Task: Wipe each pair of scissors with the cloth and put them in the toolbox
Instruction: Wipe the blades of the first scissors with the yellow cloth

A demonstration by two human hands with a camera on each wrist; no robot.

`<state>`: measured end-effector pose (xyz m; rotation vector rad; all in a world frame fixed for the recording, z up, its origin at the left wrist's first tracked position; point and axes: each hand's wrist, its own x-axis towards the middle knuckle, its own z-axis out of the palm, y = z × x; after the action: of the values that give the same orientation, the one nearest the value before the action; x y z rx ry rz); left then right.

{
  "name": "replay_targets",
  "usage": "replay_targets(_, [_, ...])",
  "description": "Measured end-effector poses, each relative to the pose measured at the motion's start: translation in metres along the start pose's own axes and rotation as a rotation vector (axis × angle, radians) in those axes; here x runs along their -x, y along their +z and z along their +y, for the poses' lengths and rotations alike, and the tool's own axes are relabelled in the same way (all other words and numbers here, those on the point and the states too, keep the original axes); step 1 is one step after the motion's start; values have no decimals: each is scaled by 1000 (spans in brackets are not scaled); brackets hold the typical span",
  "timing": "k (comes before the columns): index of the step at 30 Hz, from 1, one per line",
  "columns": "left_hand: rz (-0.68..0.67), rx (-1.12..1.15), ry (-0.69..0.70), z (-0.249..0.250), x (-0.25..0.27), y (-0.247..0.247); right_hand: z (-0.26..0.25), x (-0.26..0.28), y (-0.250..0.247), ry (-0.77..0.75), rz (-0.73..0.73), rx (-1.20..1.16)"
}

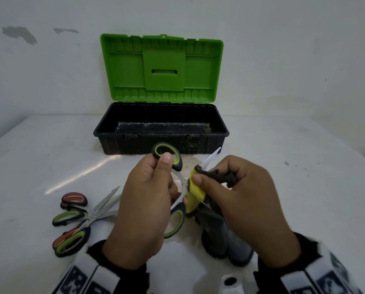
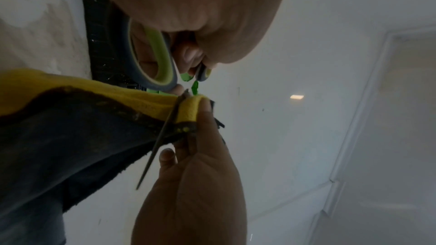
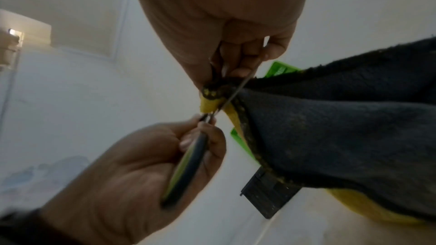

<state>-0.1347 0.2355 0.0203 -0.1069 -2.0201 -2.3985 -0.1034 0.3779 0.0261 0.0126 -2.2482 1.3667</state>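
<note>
Nearby, spare scissors point(image 1: 79, 221), open toolbox point(image 1: 161, 132)

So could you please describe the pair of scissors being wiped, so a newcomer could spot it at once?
Start at the open toolbox with its green lid; just in front of it two hands meet. The left hand grips green-handled scissors while the right hand pinches a yellow-and-grey cloth around one blade. Unlike the pile lying on the table, this pair is held up, open.

I see soft, even light; a pale glare streak crosses the bench point(image 1: 81, 177). Both wrist views are dim, blurred up close, and bent at the edges.
</note>
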Motion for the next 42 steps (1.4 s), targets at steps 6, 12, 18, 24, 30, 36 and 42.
replay_targets(6, [33, -69, 55, 1, 2, 2, 6, -2, 5, -73, -30, 65])
replay_targets(12, [56, -116, 113, 3, 1, 3, 8, -5, 4, -106, 21, 75])
replay_targets(18, [58, -165, 145, 2, 3, 2, 6, -4, 1, -156, -103, 100])
replay_targets(24, [66, -209, 218, 1, 0, 4, 4, -6, 2, -196, -22, 119])
replay_targets(30, [70, -194, 189, 0, -2, 1, 8, -5, -3, -200, -165, 229])
replay_targets(36, [48, -207, 195, -2, -1, 3, 5, -3, -6, -205, -31, 144])
replay_targets(42, [30, -159, 167, -3, 2, 4, 6, -3, 1, -196, -54, 157])
